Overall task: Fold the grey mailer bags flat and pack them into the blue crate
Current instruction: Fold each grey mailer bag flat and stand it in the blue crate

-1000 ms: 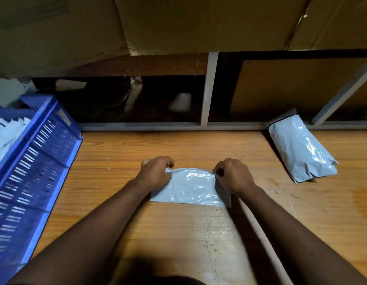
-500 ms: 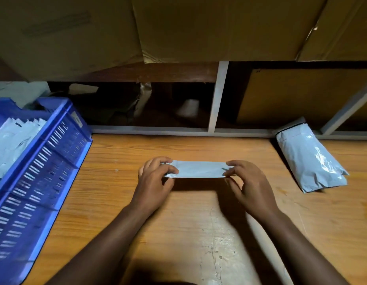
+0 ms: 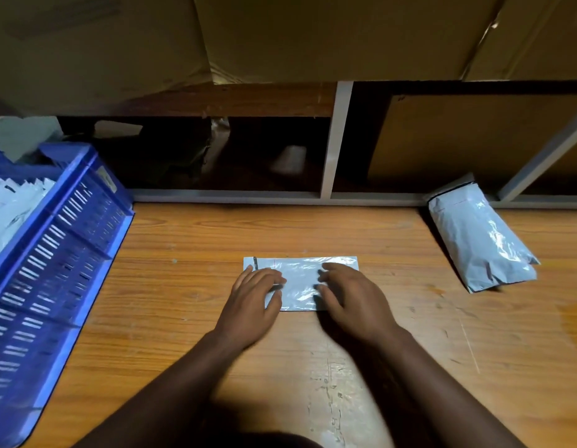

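Observation:
A folded grey mailer bag (image 3: 300,279) lies flat on the wooden table (image 3: 183,286) in the middle of the view. My left hand (image 3: 254,302) presses on its left part with straight fingers. My right hand (image 3: 351,299) presses on its right part the same way. The blue crate (image 3: 64,240) stands at the left edge and holds several folded grey bags (image 3: 12,205). A stack of unfolded grey mailer bags (image 3: 481,240) leans at the back right of the table.
A grey metal shelf frame (image 3: 332,140) runs along the table's back edge, with dark openings behind it. Brown cardboard boxes (image 3: 313,33) hang over the frame above. A worn whitish patch (image 3: 329,389) marks the table near me.
Both hands pinched the bag's top edge, lifted it and folded it over. Now the bag lies flat and both hands press on it with straight fingers.

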Tool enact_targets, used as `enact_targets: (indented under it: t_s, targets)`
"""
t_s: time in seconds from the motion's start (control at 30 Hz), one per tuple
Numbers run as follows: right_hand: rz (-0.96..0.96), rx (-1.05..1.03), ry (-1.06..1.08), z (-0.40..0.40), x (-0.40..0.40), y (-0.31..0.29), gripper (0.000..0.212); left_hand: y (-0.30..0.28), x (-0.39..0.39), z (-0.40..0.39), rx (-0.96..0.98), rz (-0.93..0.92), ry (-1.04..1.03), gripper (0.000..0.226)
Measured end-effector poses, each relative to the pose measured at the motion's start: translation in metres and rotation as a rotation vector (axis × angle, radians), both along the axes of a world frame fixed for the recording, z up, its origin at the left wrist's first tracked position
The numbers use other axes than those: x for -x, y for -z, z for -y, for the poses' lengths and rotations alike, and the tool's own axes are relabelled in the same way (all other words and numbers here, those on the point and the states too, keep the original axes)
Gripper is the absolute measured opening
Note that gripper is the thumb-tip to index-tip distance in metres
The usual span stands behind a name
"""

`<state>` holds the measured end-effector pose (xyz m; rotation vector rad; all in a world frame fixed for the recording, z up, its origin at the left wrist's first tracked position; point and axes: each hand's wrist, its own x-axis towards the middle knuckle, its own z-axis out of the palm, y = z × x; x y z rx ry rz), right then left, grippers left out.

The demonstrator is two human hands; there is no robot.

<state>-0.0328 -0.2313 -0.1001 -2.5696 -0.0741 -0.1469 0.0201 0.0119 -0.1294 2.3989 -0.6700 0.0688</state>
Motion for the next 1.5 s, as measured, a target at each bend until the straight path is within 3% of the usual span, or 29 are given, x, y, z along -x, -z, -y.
enact_targets:
  t_s: [0.3, 0.67, 1.0, 1.27, 1.5]
  targets:
    - [-0.018, 0.248, -0.094, -0.044, -0.044, 0.042, 0.052, 0.009, -0.01, 0.035, -0.367, -0.033, -0.068, 0.085]
    - [-0.074, 0.292, -0.1, -0.049, -0.045, 0.058, 0.059, 0.021, -0.014, 0.037, -0.477, -0.001, -0.079, 0.065]
    - [-0.149, 0.274, -0.16, -0.041, -0.047, 0.046, 0.071, 0.007, -0.018, 0.042, -0.467, -0.036, -0.09, 0.075]
    - [-0.108, 0.293, -0.091, -0.039, -0.044, 0.053, 0.061, 0.02, -0.021, 0.049, -0.493, -0.014, -0.025, 0.072]
    - [-0.131, 0.306, -0.102, -0.026, -0.041, 0.052, 0.069, 0.014, -0.021, 0.041, -0.47, -0.032, -0.024, 0.083]
